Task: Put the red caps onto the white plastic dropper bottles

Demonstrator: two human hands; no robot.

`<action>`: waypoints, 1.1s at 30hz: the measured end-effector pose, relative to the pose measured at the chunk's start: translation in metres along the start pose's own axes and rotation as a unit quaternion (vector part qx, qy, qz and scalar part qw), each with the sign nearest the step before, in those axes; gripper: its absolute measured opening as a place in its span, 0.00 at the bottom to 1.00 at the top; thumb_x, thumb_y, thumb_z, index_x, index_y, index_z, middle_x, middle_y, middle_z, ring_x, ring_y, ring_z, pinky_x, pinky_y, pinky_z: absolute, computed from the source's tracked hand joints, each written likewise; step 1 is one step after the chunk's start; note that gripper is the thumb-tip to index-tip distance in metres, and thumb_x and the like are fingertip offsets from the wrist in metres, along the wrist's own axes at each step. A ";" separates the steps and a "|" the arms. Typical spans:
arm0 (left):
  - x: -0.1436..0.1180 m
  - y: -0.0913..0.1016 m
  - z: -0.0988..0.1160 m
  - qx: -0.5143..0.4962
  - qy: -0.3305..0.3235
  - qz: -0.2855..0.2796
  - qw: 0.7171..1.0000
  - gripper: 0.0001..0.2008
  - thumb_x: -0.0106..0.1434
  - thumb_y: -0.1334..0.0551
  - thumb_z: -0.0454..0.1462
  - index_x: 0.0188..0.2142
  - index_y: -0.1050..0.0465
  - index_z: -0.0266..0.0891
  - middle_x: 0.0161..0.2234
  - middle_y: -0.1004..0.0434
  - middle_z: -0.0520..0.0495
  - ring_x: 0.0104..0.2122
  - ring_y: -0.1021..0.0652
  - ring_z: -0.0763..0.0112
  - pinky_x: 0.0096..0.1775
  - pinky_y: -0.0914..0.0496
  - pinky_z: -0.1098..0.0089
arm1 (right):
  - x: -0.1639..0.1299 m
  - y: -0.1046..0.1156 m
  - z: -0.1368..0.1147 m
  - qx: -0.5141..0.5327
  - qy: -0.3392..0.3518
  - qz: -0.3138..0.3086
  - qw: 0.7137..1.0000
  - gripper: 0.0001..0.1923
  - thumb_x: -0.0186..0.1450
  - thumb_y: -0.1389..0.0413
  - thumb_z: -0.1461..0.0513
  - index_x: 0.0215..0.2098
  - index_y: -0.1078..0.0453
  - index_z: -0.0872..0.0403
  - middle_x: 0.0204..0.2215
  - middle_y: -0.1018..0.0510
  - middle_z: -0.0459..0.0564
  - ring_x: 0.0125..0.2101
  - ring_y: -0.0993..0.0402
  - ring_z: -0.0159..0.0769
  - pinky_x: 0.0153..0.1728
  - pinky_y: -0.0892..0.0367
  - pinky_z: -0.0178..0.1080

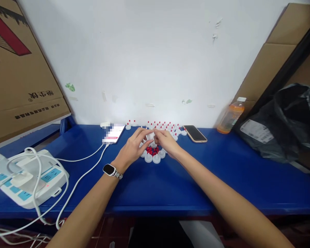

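Note:
My left hand (131, 147) wears a watch and grips a white plastic nozzle cap (150, 136) between thumb and fingers. Against the cap's upper side, my right hand (166, 141) is closed in a pinch; what its fingertips hold is hidden. Just below both hands lies a pile of small red tips (152, 151). Several white nozzle caps (156, 158) without red tips stand around that pile. Farther back, near the wall, stand several white caps with red tips (175, 134), partly hidden behind my hands.
A phone with a cable (115, 133) lies left, a dark-screened phone (195, 133) right. An orange drink bottle (231, 116) leans by the wall, beside a black plastic bag (281, 120). A power strip (28, 179) with loose white cables occupies the blue table's (165, 193) left end.

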State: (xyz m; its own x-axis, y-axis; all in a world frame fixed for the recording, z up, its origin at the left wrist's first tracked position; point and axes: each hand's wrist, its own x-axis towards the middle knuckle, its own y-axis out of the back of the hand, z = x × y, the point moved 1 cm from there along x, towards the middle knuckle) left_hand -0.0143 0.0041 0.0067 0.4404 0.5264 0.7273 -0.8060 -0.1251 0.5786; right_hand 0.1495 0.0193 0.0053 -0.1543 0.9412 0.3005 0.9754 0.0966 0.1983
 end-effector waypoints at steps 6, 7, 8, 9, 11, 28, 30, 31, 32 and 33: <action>0.005 -0.020 0.000 -0.228 0.185 0.094 0.951 0.16 0.70 0.45 0.48 0.45 0.31 0.38 0.30 0.30 0.50 0.29 0.28 0.73 0.33 0.32 0.73 | -0.008 -0.004 -0.015 -0.089 0.100 0.091 0.987 0.26 0.70 0.57 0.44 0.21 0.47 0.52 0.17 0.45 0.41 0.21 0.48 0.29 0.24 0.51 0.36; 0.005 -0.022 -0.001 -0.263 0.204 0.094 0.938 0.17 0.69 0.45 0.50 0.42 0.30 0.38 0.28 0.32 0.52 0.27 0.29 0.75 0.30 0.33 0.74 | -0.009 -0.005 -0.015 -0.102 0.106 0.091 0.985 0.26 0.70 0.57 0.44 0.22 0.47 0.52 0.18 0.45 0.41 0.21 0.48 0.29 0.24 0.51 0.36; 0.006 -0.023 -0.002 -0.291 0.218 0.091 0.927 0.18 0.68 0.44 0.51 0.38 0.31 0.38 0.25 0.34 0.53 0.25 0.31 0.76 0.29 0.34 0.74 | -0.009 -0.005 -0.015 -0.118 0.111 0.089 0.983 0.26 0.71 0.58 0.45 0.22 0.47 0.52 0.18 0.45 0.41 0.21 0.48 0.29 0.24 0.51 0.36; 0.007 -0.024 -0.003 -0.313 0.230 0.087 0.917 0.20 0.67 0.44 0.53 0.34 0.32 0.38 0.23 0.36 0.54 0.23 0.33 0.77 0.27 0.35 0.74 | -0.008 -0.005 -0.015 -0.139 0.118 0.086 0.980 0.25 0.71 0.58 0.46 0.22 0.47 0.52 0.18 0.45 0.41 0.21 0.48 0.30 0.24 0.51 0.36; 0.008 -0.024 -0.004 -0.357 0.256 0.085 0.894 0.23 0.66 0.42 0.55 0.28 0.36 0.38 0.21 0.39 0.55 0.20 0.36 0.78 0.25 0.38 0.75 | -0.008 -0.004 -0.015 -0.189 0.143 0.085 0.968 0.23 0.72 0.58 0.48 0.23 0.47 0.51 0.18 0.44 0.41 0.22 0.46 0.30 0.26 0.49 0.37; 0.003 -0.013 -0.001 -0.221 0.161 0.046 0.961 0.16 0.67 0.41 0.49 0.47 0.32 0.41 0.30 0.29 0.51 0.30 0.28 0.73 0.35 0.31 0.72 | -0.007 -0.007 -0.009 -0.101 0.070 0.048 0.991 0.27 0.69 0.57 0.42 0.21 0.46 0.51 0.17 0.42 0.42 0.20 0.46 0.31 0.24 0.49 0.37; 0.007 -0.018 -0.002 -0.316 0.205 0.072 0.924 0.17 0.67 0.42 0.51 0.40 0.33 0.39 0.26 0.33 0.53 0.26 0.30 0.75 0.30 0.32 0.72 | -0.010 -0.006 -0.019 -0.161 0.121 0.070 0.977 0.26 0.71 0.58 0.45 0.22 0.46 0.51 0.18 0.41 0.43 0.22 0.45 0.32 0.26 0.48 0.37; 0.008 -0.018 -0.004 -0.360 0.231 0.077 0.900 0.18 0.67 0.43 0.52 0.36 0.34 0.39 0.23 0.37 0.55 0.23 0.33 0.76 0.28 0.34 0.73 | -0.011 -0.003 -0.023 -0.193 0.145 0.079 0.967 0.25 0.72 0.59 0.46 0.23 0.47 0.51 0.19 0.41 0.44 0.23 0.43 0.33 0.27 0.47 0.38; 0.010 -0.016 -0.007 -0.399 0.258 0.082 0.876 0.20 0.67 0.43 0.54 0.32 0.35 0.39 0.21 0.41 0.56 0.20 0.37 0.77 0.26 0.36 0.73 | -0.011 0.001 -0.026 -0.223 0.165 0.092 0.956 0.24 0.72 0.59 0.48 0.23 0.47 0.51 0.20 0.40 0.44 0.25 0.42 0.34 0.29 0.47 0.38; 0.010 -0.011 -0.011 -0.429 0.289 0.095 0.851 0.22 0.67 0.44 0.55 0.30 0.37 0.39 0.19 0.46 0.58 0.19 0.40 0.78 0.24 0.37 0.73 | -0.011 0.007 -0.027 -0.249 0.177 0.109 0.946 0.23 0.73 0.60 0.49 0.23 0.48 0.51 0.21 0.39 0.45 0.26 0.42 0.34 0.30 0.46 0.38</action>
State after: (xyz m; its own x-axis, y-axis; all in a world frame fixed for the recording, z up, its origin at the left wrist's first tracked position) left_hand -0.0054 0.0204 0.0035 0.2009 0.9217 0.3318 -0.9422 0.2745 -0.1921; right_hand 0.1541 0.0007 0.0291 -0.0867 0.7451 0.6613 0.8081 -0.3356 0.4841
